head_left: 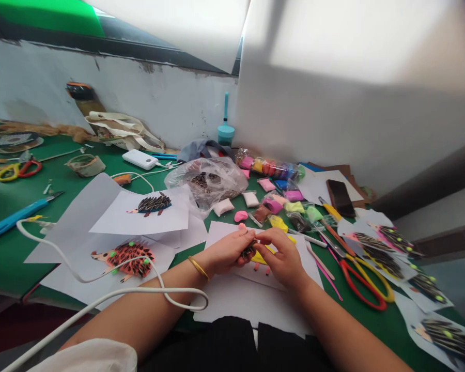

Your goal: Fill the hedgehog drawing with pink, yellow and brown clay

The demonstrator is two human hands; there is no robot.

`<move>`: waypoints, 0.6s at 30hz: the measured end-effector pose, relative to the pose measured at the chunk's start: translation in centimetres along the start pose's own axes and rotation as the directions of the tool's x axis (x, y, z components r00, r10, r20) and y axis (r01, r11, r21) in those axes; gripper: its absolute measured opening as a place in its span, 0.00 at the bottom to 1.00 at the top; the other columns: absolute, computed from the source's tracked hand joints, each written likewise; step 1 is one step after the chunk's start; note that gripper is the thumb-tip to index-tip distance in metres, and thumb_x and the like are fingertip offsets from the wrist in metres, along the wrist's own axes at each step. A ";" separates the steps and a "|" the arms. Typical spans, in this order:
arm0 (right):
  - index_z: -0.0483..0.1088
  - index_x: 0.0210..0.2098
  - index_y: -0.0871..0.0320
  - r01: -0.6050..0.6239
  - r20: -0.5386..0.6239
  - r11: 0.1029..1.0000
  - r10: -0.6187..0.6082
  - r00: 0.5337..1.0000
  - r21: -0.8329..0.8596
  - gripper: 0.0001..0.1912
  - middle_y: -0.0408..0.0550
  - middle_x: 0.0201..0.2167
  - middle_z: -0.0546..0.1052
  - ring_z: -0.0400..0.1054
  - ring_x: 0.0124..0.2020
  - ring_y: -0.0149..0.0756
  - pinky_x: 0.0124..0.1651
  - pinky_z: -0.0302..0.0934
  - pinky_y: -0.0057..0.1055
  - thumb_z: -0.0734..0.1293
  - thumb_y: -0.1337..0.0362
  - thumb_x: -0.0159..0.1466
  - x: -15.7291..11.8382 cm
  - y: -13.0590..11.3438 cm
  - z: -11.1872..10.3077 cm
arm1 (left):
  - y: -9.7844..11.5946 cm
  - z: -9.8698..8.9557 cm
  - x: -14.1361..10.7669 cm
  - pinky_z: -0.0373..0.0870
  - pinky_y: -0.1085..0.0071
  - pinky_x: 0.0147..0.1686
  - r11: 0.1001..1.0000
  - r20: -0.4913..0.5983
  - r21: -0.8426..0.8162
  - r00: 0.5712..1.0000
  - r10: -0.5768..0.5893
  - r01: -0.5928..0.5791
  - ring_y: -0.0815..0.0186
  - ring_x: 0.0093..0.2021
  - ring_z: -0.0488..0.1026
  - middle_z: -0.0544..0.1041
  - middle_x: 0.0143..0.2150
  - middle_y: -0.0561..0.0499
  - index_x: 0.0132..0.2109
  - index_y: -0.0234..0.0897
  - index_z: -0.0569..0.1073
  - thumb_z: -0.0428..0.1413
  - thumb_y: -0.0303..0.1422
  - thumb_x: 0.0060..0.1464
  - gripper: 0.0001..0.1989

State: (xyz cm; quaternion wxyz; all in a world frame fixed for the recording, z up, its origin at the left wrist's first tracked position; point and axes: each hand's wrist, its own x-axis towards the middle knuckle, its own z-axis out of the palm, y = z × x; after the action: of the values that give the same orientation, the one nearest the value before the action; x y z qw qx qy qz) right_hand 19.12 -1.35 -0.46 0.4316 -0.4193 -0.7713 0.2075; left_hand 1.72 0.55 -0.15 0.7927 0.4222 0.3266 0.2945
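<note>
My left hand is cupped around a small bunch of dark striped seeds. The fingers of my right hand are pinched together at the edge of the seeds; what they hold is too small to make out. Both hands are close together over a white paper sheet. Partly hidden beneath them, a yellow clay shape with small pink feet lies on the sheet.
Clay packets and a plastic bag of seeds lie beyond my hands. Scissors and a phone are right. Hedgehog pictures lie left, crossed by a white cable.
</note>
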 end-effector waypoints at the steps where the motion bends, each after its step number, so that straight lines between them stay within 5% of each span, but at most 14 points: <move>1: 0.74 0.37 0.53 -0.002 -0.005 1.000 0.002 1.000 0.017 0.04 0.46 0.33 0.74 0.67 0.37 0.38 0.42 0.62 0.36 0.67 0.61 0.66 0.0 -0.1 0.0 | -0.1 0.0 0.0 0.48 0.80 0.17 1.000 0.010 -0.002 1.000 0.001 -0.001 0.78 0.16 0.55 0.64 0.22 0.58 0.34 0.36 0.64 0.53 0.54 0.58 0.24; 8: 0.74 0.37 0.54 -0.007 0.001 0.999 0.007 1.000 0.041 0.08 0.47 0.34 0.75 0.69 0.39 0.39 0.44 0.63 0.37 0.63 0.63 0.68 0.2 0.0 -0.1 | 0.4 -0.1 -0.1 0.41 0.80 0.14 0.988 0.024 -0.075 0.991 -0.134 0.136 0.78 0.15 0.54 0.66 0.24 0.55 0.35 0.37 0.65 0.47 0.56 0.59 0.25; 13: 0.74 0.42 0.53 -0.058 -0.045 0.998 0.060 0.997 0.033 0.10 0.48 0.38 0.75 0.69 0.40 0.39 0.45 0.64 0.37 0.61 0.62 0.69 0.1 0.3 -0.4 | 0.8 0.0 -0.6 0.42 0.80 0.15 0.978 0.177 -0.083 0.969 -0.175 0.192 0.78 0.14 0.52 0.67 0.23 0.54 0.34 0.37 0.66 0.44 0.57 0.61 0.26; 18: 0.75 0.48 0.52 -0.043 0.123 0.993 0.030 0.992 0.111 0.13 0.49 0.40 0.73 0.69 0.43 0.39 0.47 0.66 0.37 0.61 0.60 0.69 0.3 0.0 -0.6 | 0.9 0.1 -1.3 0.44 0.77 0.15 0.983 0.285 0.073 0.941 -0.184 0.170 0.77 0.15 0.52 0.66 0.23 0.53 0.30 0.35 0.67 0.49 0.57 0.58 0.27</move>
State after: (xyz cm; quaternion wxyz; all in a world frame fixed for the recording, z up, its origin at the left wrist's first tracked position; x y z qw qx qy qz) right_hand 19.55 -1.18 0.05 0.4034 -0.3948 -0.7751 0.2840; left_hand 0.78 -0.06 1.01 0.8452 0.4483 0.2499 0.1491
